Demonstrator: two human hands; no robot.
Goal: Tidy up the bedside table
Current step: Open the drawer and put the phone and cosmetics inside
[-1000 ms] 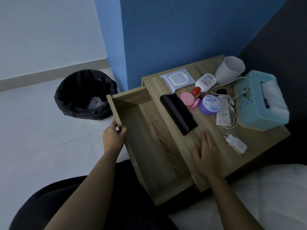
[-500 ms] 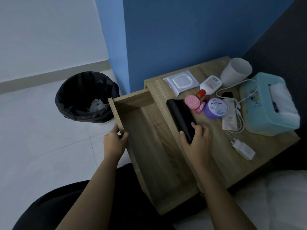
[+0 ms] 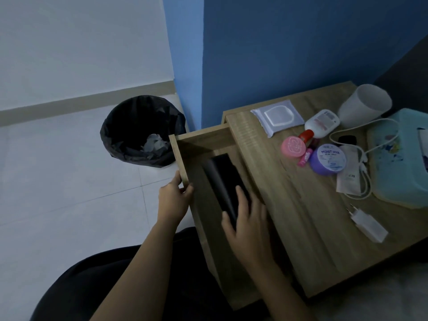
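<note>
The wooden bedside table [image 3: 298, 218] has its drawer [image 3: 203, 144] pulled out to the left. My right hand [image 3: 247, 228] grips the near end of a flat black phone-like object [image 3: 222, 179], held inside the drawer. My left hand [image 3: 174, 200] holds the drawer's front panel at its top edge. On the tabletop lie a wipes pack [image 3: 278, 115], a white bottle with a red cap [image 3: 320, 123], a pink round tin [image 3: 293, 147], a pink lip balm [image 3: 305, 156], a purple jar [image 3: 328, 158], a white sachet [image 3: 348, 179], a white cable [image 3: 361, 158] and a white charger plug [image 3: 368, 225].
A white cup [image 3: 363, 105] lies tipped at the back right. A teal tissue box [image 3: 398, 158] takes the right edge. A black-lined waste bin [image 3: 141, 130] with crumpled tissue stands on the tiled floor to the left. A blue wall is behind, white bedding at bottom right.
My right hand went from lying flat on the tabletop to grasping the black object, then carried it left off the top and into the drawer. My left hand stayed on the drawer front.
</note>
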